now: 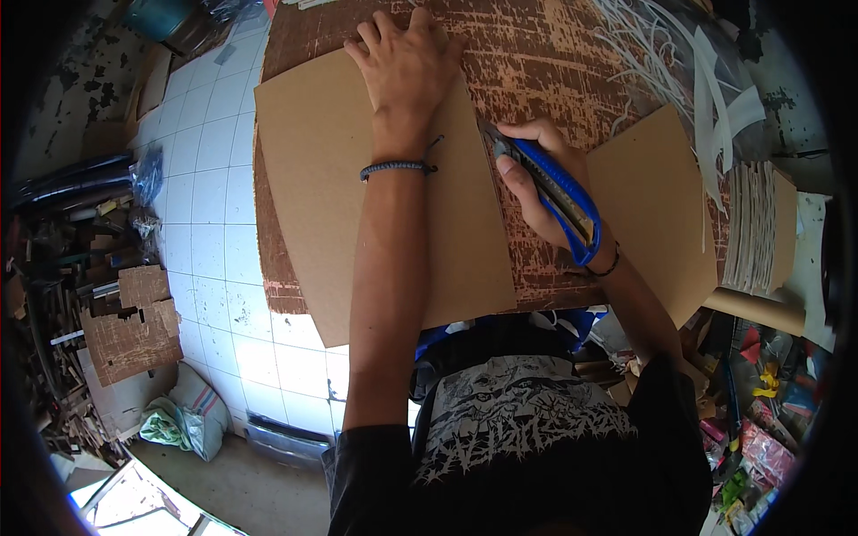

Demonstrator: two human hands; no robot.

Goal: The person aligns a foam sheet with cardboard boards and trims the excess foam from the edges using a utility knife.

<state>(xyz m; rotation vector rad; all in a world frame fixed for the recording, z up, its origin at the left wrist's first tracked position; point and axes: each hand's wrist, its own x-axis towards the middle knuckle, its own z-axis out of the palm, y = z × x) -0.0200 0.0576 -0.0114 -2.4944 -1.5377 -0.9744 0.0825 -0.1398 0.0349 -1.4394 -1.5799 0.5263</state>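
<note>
A brown sheet of cardboard (304, 170) lies on the scratched wooden table (554, 54), its near corner overhanging the table's front edge. My left hand (411, 67) presses flat across its far end, fingers spread, some reaching past the far edge onto the wood. Just right of the sheet, my right hand (541, 174) grips a blue utility knife (567, 201). The knife's tip points away from me, close to the sheet's right edge; whether it touches the board I cannot tell. Beneath my right forearm lies a second brown sheet (657, 196).
White paper strips (706, 80) lie tangled at the table's far right. A stack of boards (752, 228) stands at the right edge, above a mixed heap of coloured scraps (760, 429). On the left are a white tiled floor (210, 196), wood offcuts (134, 326) and a sack (192, 415).
</note>
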